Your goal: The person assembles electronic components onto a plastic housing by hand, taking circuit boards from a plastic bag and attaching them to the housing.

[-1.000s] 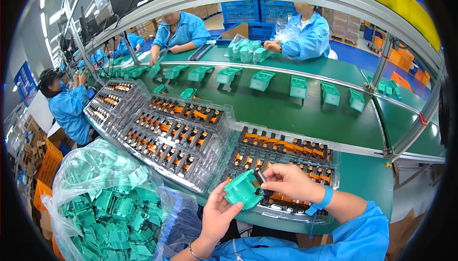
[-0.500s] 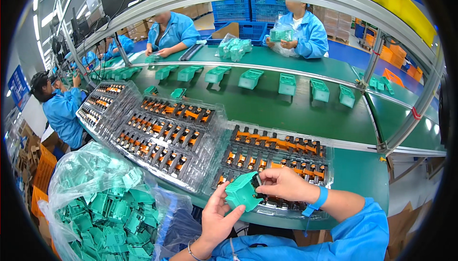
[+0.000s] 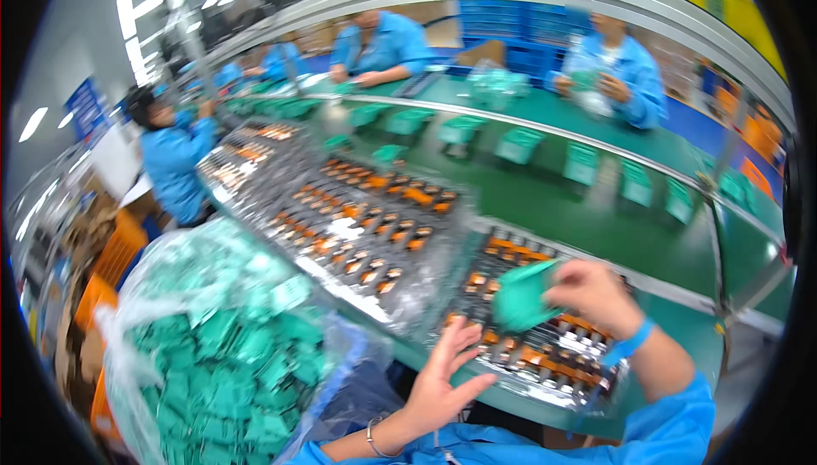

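Note:
My right hand [image 3: 587, 293], with a blue band at the wrist, pinches a green plastic housing [image 3: 523, 296] by its right edge. The housing is smeared by motion and hangs above a clear plastic tray [image 3: 545, 393]. That tray carries rows of small black parts with orange strips [image 3: 549, 363]. My left hand [image 3: 444, 371] is apart from the housing, fingers spread, nothing in it, beside the tray's near left corner. Whether a black part sits inside the housing cannot be made out.
A clear bag of green housings [image 3: 230, 363] fills a blue crate at lower left. More loaded trays [image 3: 357, 235] lie left along the bench. Green housings [image 3: 519, 146] stand in a row on the green belt [image 3: 545, 184] beneath a metal frame. Co-workers [image 3: 379, 48] sit across it.
My left hand has let go of the green housing and opened. My right hand has carried the housing up and right, off the left palm. The whole view has swung left.

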Tool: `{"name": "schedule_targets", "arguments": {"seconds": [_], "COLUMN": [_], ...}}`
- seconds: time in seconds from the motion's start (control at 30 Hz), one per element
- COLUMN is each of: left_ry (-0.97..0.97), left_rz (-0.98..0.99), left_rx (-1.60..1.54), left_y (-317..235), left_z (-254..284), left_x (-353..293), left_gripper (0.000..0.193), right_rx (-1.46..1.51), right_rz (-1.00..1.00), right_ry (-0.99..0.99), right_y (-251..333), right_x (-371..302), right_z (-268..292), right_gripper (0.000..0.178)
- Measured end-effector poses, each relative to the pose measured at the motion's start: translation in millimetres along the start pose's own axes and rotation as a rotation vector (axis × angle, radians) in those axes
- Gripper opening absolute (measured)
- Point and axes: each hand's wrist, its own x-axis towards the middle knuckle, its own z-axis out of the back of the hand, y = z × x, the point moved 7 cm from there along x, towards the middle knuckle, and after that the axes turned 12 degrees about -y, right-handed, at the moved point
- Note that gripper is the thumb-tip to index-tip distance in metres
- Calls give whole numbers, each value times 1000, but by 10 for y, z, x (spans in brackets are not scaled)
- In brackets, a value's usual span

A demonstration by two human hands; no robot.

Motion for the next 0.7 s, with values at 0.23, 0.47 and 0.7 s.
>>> {"name": "schedule_targets", "arguments": {"seconds": [0.23, 0.47, 0.7], "left_ry": [-333, -795, -557], "left_rz": [-581, -426, -158], "left_rx": [922, 1547, 1939], "left_y": [-977, -1437, -1266], "left_z": [833, 2046, 2148], "left_x": [-319, -615, -486], "left_gripper": [29, 39, 57], "right_rx": [51, 185, 161], "right_rz": [-140, -251, -344], "right_ry": [-482, -426, -446], "right_y": [-932, -1392, -1449], "right_x": [1342, 2167, 2505], "right_z": [1268, 954, 490], "right_gripper": [14, 9, 15]}}
